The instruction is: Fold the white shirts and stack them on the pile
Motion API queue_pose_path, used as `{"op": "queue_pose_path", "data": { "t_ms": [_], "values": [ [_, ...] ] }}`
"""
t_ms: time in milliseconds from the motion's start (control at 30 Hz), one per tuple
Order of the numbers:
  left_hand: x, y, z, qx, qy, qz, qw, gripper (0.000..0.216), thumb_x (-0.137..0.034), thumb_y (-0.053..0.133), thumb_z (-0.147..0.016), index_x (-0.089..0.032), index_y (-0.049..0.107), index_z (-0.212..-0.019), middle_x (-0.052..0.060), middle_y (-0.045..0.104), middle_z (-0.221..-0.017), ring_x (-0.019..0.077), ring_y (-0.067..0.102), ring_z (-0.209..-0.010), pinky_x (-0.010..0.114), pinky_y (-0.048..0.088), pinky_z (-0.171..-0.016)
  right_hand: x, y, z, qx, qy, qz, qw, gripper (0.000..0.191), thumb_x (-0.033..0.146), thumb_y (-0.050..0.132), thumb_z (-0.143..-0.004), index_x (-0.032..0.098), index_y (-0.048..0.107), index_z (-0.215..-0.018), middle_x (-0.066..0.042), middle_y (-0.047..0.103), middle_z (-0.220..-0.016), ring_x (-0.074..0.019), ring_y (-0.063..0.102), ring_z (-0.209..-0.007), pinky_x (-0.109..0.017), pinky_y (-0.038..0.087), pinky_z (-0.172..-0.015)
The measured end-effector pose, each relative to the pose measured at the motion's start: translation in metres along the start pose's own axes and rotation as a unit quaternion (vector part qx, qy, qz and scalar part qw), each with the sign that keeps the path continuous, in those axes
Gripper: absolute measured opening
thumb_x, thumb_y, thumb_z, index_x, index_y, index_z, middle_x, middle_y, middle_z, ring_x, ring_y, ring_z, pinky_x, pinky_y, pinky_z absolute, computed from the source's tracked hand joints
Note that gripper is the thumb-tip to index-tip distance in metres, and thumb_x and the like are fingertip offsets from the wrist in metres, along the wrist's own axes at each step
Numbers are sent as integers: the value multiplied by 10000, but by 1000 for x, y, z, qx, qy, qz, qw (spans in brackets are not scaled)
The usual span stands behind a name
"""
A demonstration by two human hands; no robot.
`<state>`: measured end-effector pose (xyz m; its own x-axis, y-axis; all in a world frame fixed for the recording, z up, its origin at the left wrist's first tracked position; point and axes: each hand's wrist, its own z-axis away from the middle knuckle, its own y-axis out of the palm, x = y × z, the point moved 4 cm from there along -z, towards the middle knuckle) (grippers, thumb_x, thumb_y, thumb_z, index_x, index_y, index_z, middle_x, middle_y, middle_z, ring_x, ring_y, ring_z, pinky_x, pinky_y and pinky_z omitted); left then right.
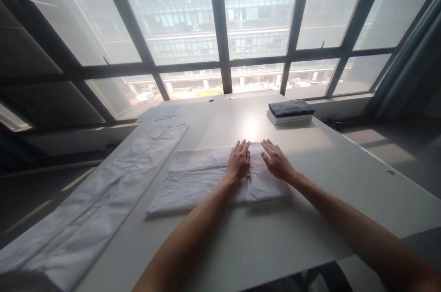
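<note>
A folded white garment (193,181) lies flat on the white table (337,177) in front of me. My left hand (238,161) rests palm down on its right part, fingers stretched out together. My right hand (275,159) lies flat beside it on the garment's right end, fingers extended. Neither hand holds anything.
A long white cloth (103,200) stretches along the table's left side to the near corner. A small stack of folded clothes, dark on top of white (290,111), sits at the far right. Large windows (220,30) stand behind the table. Floor drops away on both sides.
</note>
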<state>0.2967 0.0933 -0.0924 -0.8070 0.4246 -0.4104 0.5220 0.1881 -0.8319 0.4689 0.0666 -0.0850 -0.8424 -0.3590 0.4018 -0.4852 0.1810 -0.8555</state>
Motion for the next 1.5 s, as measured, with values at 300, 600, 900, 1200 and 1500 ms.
{"op": "queue_pose_path", "data": {
  "t_ms": [300, 600, 900, 1200, 1500],
  "values": [
    [-2, 11, 6, 65, -12, -97, 993, 529, -313, 324, -1074, -105, 463, -1540, 178, 422, -1630, 308, 358, -1529, 516, 264, -1253, 10, 25, 9, 104, 13, 54, 993, 656, 412, 278, -1075, 29, 377, -1598, -212, 301, -1674, -294, 228, -1586, -513, 143, -1286],
    [-2, 11, 6, 67, -7, -97, 993, 519, -315, 341, -1069, -105, 485, -1521, 173, 410, -1639, 324, 359, -1527, 515, 257, -1257, -44, 5, -11, 114, 106, 52, 986, 586, 401, 275, -1094, 140, 385, -1608, -184, 267, -1695, -320, 196, -1593, -670, 77, -1243],
    [0, 13, 7, 63, -7, -83, 995, 507, -292, 293, -1086, -95, 478, -1515, 184, 421, -1630, 321, 366, -1522, 516, 263, -1253, 7, 14, 3, 76, 7, 11, 997, 650, 450, 278, -1080, 93, 361, -1617, -182, 294, -1686, -284, 210, -1593, -568, 125, -1275],
    [-39, -34, 12, -29, 39, -5, 999, 370, -80, 424, -965, -137, 625, -1271, 176, 636, -1367, 277, 576, -1294, 463, 452, -1113, 19, 20, 10, 73, -10, 35, 997, 593, 353, 286, -1084, 54, 423, -1577, -191, 338, -1668, -294, 241, -1583, -546, 125, -1283],
    [-107, -44, 75, 184, 394, 78, 897, 383, -271, 441, -1066, -211, 553, -1428, 97, 670, -1379, 235, 611, -1287, 405, 452, -1121, -31, 1, -12, -91, 85, -235, 964, 519, 299, 375, -1005, 92, 635, -1404, -149, 653, -1428, -238, 600, -1347, -406, 426, -1186]
  ]
}}
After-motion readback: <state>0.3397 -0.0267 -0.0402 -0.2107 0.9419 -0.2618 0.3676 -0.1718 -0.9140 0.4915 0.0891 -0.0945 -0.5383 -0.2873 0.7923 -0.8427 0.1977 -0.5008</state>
